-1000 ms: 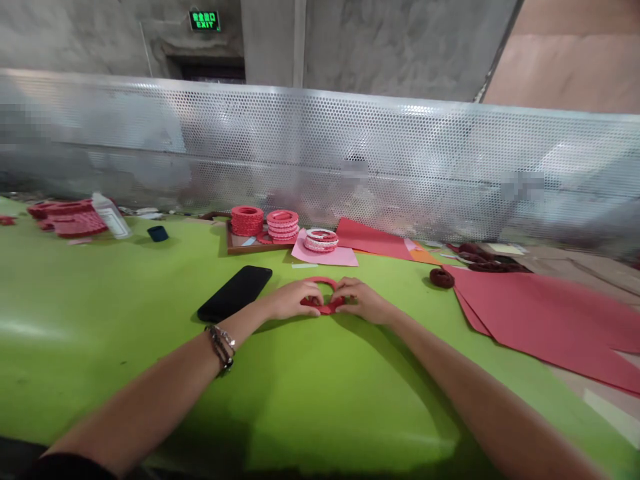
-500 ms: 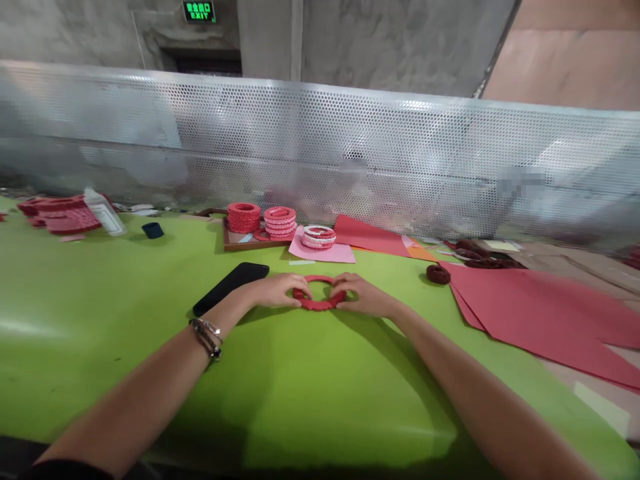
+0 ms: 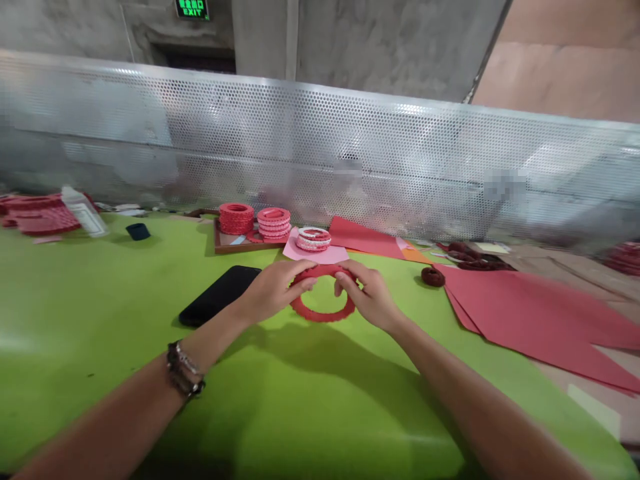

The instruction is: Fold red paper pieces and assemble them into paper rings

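A red ring with a scalloped edge [image 3: 325,316] is held up above the green table [image 3: 310,413], its shadow falling below. My left hand [image 3: 275,288] grips the ring's upper left side, thumb on the near face. On the upper right side, my right hand [image 3: 369,293] pinches it between thumb and fingers. Behind the ring, a small stack of white and red rings [image 3: 313,240] sits on pink paper [image 3: 295,252]. A black phone [image 3: 217,298] lies left of my left hand.
A brown tray [image 3: 250,247] holds red rings [image 3: 237,219] and pink rings [image 3: 274,224]. Red sheets [image 3: 530,313] and a dark red coil [image 3: 433,277] lie right. A white bottle [image 3: 85,212] and dark cap [image 3: 138,231] are left. A perforated metal screen [image 3: 390,153] stands behind.
The red ring has risen off the table and tilted to face me, held in both hands. My hands have moved toward its upper edge. The view has shifted slightly.
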Demonstrator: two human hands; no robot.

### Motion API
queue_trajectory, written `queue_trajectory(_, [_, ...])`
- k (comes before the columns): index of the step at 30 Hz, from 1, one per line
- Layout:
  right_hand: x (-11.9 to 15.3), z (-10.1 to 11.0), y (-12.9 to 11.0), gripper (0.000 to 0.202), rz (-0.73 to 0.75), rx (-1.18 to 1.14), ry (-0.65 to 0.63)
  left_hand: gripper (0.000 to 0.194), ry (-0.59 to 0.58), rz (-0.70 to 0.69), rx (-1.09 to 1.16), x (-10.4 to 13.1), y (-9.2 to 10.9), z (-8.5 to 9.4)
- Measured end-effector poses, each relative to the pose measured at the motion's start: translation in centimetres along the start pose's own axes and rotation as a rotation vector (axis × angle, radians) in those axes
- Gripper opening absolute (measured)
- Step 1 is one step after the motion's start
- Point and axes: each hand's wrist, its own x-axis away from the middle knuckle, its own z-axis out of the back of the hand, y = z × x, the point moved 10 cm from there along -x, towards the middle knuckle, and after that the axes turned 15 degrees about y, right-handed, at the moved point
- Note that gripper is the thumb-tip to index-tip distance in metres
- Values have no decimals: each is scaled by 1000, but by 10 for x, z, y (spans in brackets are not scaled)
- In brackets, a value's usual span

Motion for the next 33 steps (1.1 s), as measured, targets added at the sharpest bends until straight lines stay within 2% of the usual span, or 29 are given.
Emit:
queue_trajectory(2, [0,12,-7,20,-29,-68,95,24,73,22,-2,1,6,9])
queue_trajectory(4, [1,19,-14,19,-9,-35,176,22,129,23,-7,2,11,15])
queue_trajectory(10, [6,22,-28,20,144,166,296,21,256,-82,-175,2,19,21])
queue_trajectory(13, [6,21,-29,19,167,212,297,23,273,-164,-285,3,25,20])
queue_trajectory(18, [7,17,-32,21,213,293,261,27,272,-222,-378,4,29,19])
queue_trajectory(28, [8,10,-41,23,332,361,245,27,247,-281,-247,5,26,15])
queue_trajectory(33, [9,6,-44,22,384,400,216,27,208,-256,-184,5,20,10])
